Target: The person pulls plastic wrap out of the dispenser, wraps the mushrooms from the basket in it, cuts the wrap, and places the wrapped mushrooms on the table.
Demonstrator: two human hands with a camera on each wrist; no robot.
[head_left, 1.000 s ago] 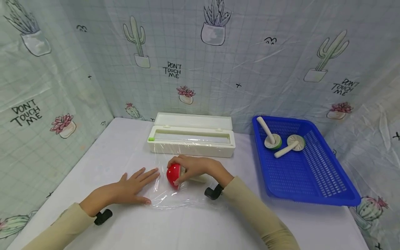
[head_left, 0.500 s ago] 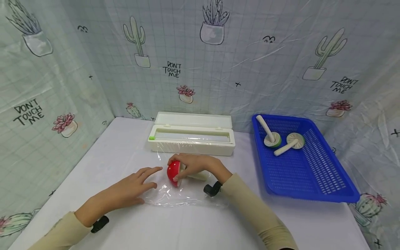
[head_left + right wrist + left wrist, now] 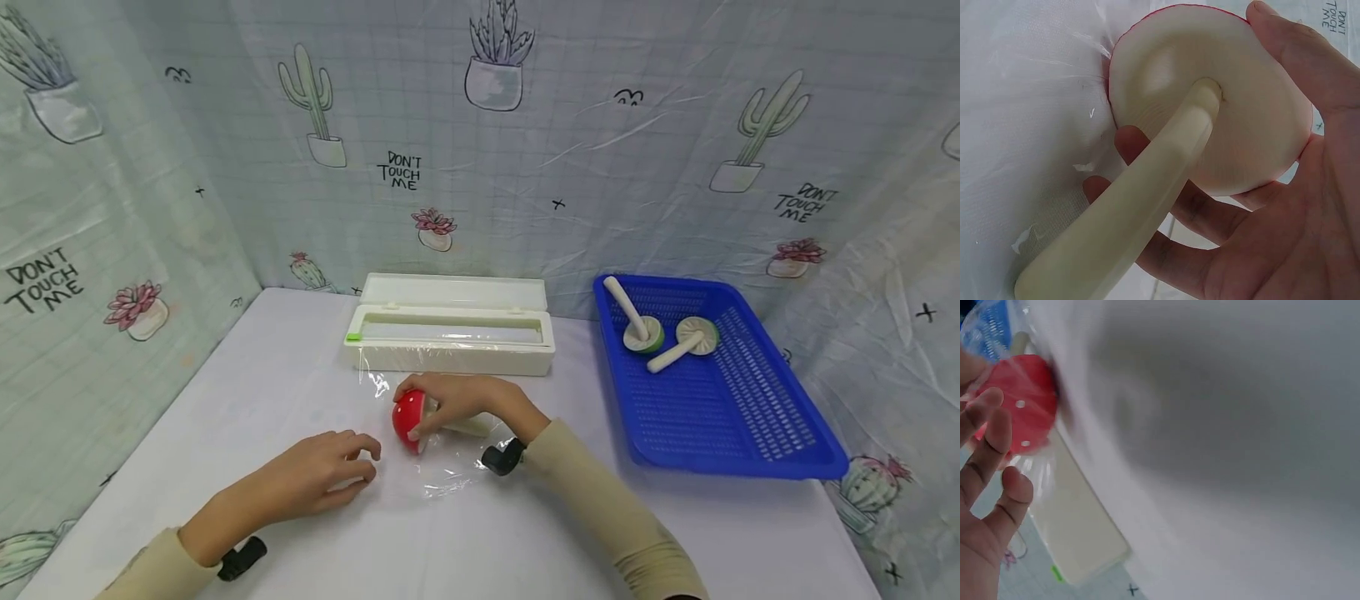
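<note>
A toy mushroom with a red, white-dotted cap (image 3: 408,421) and a pale stem (image 3: 1116,200) lies on a sheet of clear cling film (image 3: 446,483). Its cap is gripped by my right hand (image 3: 453,400), thumb on one side and fingers round the other. My left hand (image 3: 322,475) is left of the cap, fingers bent and fingertips close together, pinching the film's near left part. In the left wrist view the film shows raised around those fingertips, in front of the red cap (image 3: 1025,403). Part of the stem is hidden by the right hand in the head view.
Behind the hands stands a white cling film dispenser (image 3: 450,360), lid up, its film running toward me. At the right a blue basket (image 3: 720,417) holds two mushrooms with green caps, one of them a mushroom (image 3: 696,335) lying toward the right. Patterned cloth walls enclose the table.
My left hand has gone from lying flat on the film's left side to bent, gathered fingers, and the near left film edge has lifted. The right hand keeps holding the mushroom.
</note>
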